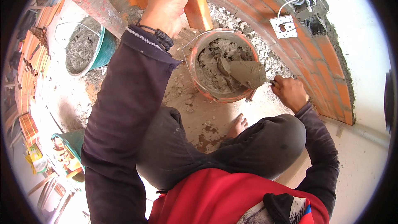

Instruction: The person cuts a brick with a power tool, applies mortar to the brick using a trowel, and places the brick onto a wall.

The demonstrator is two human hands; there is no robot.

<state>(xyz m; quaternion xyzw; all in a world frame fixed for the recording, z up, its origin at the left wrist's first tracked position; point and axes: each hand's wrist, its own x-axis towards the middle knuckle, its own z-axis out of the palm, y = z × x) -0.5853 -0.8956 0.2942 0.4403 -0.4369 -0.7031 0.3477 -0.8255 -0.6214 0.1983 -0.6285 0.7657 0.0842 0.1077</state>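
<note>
trowel (248, 74) in right hand (291, 93); blade left of fingers (278, 84)

A white wall (371, 70) with orange brickwork (321, 60) and a loose white socket plate (284, 26) runs along the right, beside a pale, dusty floor (203, 120) scattered with grey rubble (271, 58), brightly lit toward the left.

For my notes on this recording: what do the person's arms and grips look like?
The left sleeve is long, dark purplish-black, its loose cuff bearing a pale line near a black corded bracelet. The right sleeve is similarly dark. The left grip and right grip wear no gloves.
</note>
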